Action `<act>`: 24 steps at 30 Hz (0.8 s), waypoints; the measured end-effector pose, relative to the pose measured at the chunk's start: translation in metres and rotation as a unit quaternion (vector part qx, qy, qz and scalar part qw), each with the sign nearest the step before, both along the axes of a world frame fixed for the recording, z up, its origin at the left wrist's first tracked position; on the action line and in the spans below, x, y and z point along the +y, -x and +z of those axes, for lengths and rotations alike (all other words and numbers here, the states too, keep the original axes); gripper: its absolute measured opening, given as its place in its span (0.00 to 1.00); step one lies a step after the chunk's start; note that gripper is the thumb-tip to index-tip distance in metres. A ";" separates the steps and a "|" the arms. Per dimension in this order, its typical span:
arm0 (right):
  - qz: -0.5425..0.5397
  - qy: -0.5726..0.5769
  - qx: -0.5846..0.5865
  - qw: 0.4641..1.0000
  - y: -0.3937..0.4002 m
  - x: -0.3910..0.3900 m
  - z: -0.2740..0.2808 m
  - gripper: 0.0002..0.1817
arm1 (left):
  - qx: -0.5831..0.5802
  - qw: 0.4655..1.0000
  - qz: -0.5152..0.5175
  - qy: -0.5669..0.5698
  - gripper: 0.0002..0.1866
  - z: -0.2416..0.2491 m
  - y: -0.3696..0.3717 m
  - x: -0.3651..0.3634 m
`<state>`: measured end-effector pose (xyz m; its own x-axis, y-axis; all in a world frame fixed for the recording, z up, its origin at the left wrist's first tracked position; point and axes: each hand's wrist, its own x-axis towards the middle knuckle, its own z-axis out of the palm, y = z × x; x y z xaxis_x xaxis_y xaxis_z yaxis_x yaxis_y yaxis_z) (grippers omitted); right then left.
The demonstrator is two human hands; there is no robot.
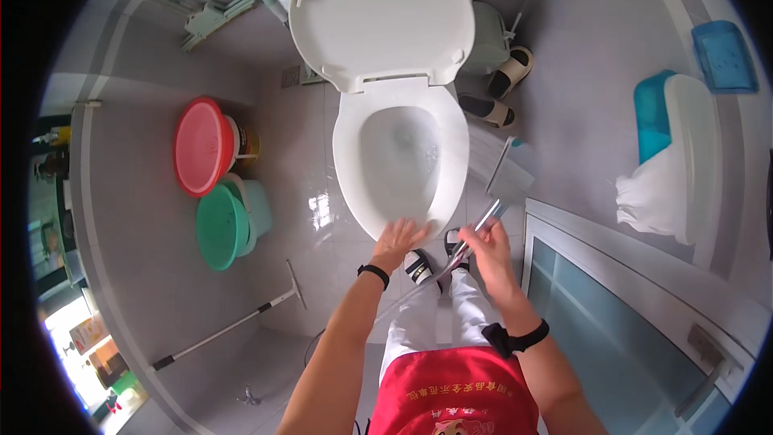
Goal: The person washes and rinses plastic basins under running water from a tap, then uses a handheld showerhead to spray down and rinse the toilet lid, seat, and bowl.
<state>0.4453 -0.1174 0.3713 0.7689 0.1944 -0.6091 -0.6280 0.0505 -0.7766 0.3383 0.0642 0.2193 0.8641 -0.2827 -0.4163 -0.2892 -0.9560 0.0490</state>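
A white toilet [352, 163] stands in front of me with its lid [382, 20] raised. Its bowl is visible, with a little water at the bottom. On the front rim rests my left hand [400, 239], fingers spread and holding nothing. My right hand [489, 251], to the right of the toilet's front, is closed around a chrome handheld shower head [489, 213]. From its lower end a hose [407, 294] runs down to the left past my legs.
Red [198, 147] and green [217, 228] basins stand at left, beside a bucket [256, 205]. A squeegee [241, 326] leans below them. Slippers [510, 72] and a bin [485, 36] sit right of the toilet. A glass-panelled door [600, 314] is at lower right.
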 end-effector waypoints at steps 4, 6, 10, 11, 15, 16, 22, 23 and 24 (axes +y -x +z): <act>0.031 0.025 -0.027 0.999 -0.038 0.009 0.004 0.13 | -0.050 0.999 -0.018 0.010 0.44 -0.005 -0.007 0.006; 0.039 0.033 -0.035 0.998 -0.050 0.013 0.006 0.13 | 0.001 1.000 -0.027 0.014 0.43 0.003 -0.014 0.007; 0.044 0.045 -0.009 0.998 -0.057 0.021 0.022 0.14 | -0.027 0.999 -0.044 0.011 0.42 -0.010 -0.016 0.008; 0.049 0.052 -0.010 0.997 -0.058 0.020 0.022 0.14 | -0.032 0.998 -0.045 0.017 0.41 -0.012 -0.015 0.010; 0.056 0.055 -0.007 0.997 -0.055 0.020 0.016 0.15 | -0.066 0.996 -0.056 -0.015 0.37 -0.015 -0.016 0.008; 0.055 0.051 -0.004 0.997 -0.055 0.022 0.016 0.15 | -0.057 0.997 -0.052 -0.011 0.37 -0.016 -0.015 0.008; 0.055 0.013 -0.001 0.998 -0.053 0.041 0.017 0.17 | -0.029 0.975 0.139 0.171 0.35 0.010 -0.019 0.024; 0.082 0.005 -0.003 0.997 -0.052 0.043 0.014 0.16 | -0.050 0.944 0.246 0.213 0.34 0.019 -0.018 0.031; 0.108 -0.013 -0.009 0.994 -0.052 0.047 0.014 0.15 | -0.072 0.900 0.350 0.250 0.34 0.025 -0.015 0.040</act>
<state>0.4974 -0.0708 0.3855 0.7189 0.3707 -0.5880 -0.6120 -0.0636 -0.7883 0.3528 0.1039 0.2441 0.9383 0.2308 -0.2574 0.3371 -0.7756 0.5336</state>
